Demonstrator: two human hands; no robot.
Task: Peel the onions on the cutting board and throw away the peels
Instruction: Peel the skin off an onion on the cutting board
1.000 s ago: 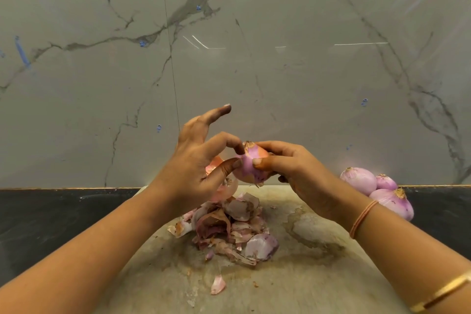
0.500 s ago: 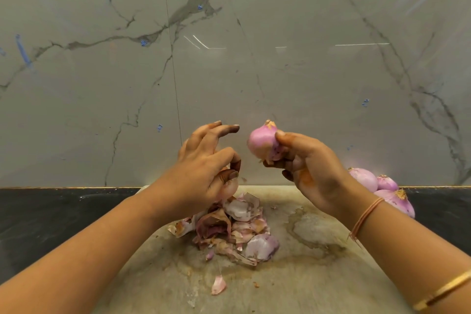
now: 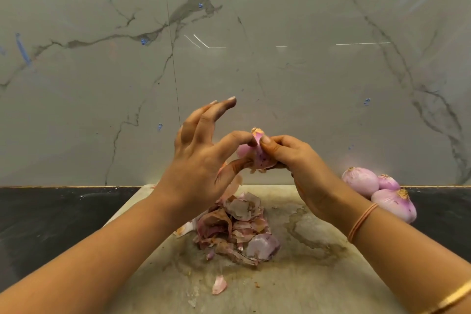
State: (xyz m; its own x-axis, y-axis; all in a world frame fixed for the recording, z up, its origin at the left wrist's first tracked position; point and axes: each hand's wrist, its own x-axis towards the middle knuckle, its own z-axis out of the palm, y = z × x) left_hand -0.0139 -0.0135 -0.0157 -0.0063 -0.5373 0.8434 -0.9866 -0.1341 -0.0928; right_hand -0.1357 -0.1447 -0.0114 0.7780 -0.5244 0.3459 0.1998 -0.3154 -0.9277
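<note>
A small pink onion (image 3: 256, 154) is held in the air above the stained cutting board (image 3: 293, 283). My right hand (image 3: 298, 166) grips it from the right, thumb on top. My left hand (image 3: 204, 160) pinches a flap of its skin between thumb and forefinger, while the other fingers stick out straight. A pile of torn peels (image 3: 237, 229) lies on the board under the hands, and one loose peel (image 3: 219, 284) lies nearer to me. Three peeled onions (image 3: 377, 191) sit at the board's far right corner.
The board lies on a dark counter (image 3: 51, 216) that shows on both sides. A grey marble wall (image 3: 229, 33) rises right behind the board. Stains and small scraps mark the board's right half.
The right hand lowered the onion back toward the left hand. The left hand opened its curled fingers and took hold of the onion's skin again.
</note>
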